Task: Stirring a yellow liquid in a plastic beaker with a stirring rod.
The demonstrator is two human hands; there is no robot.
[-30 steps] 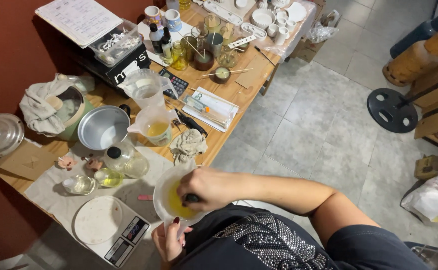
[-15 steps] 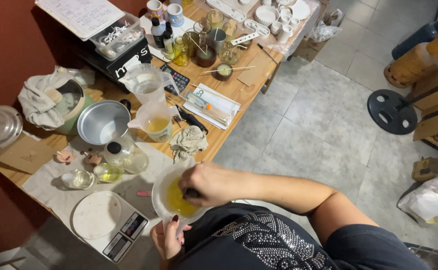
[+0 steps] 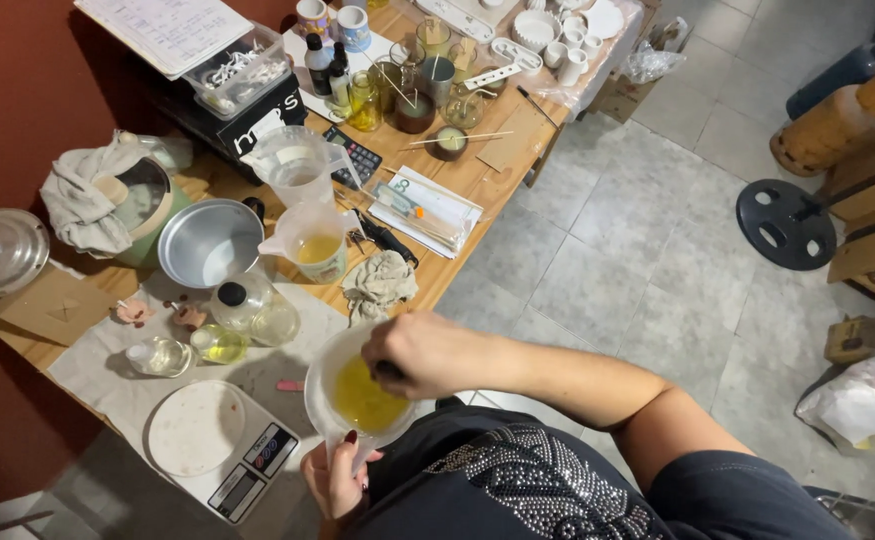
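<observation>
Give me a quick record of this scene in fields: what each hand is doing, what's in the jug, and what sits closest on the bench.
Left hand: grips the handle of the clear plastic jug from below
Right hand: over the jug's mouth, closed on a dark stirring tool whose tip is in the liquid
Jug contents: yellow liquid
Nearest item: white kitchen scale, just beside the jug
Behind the jug: crumpled cloth and a second jug holding some yellow liquid
Surface: wooden table, crowded with jars and bottles

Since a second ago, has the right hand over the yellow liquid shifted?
Cannot tell: the right hand sits over the same near-right part of the cup, beside the scale, as before; only the camera moved.
</observation>
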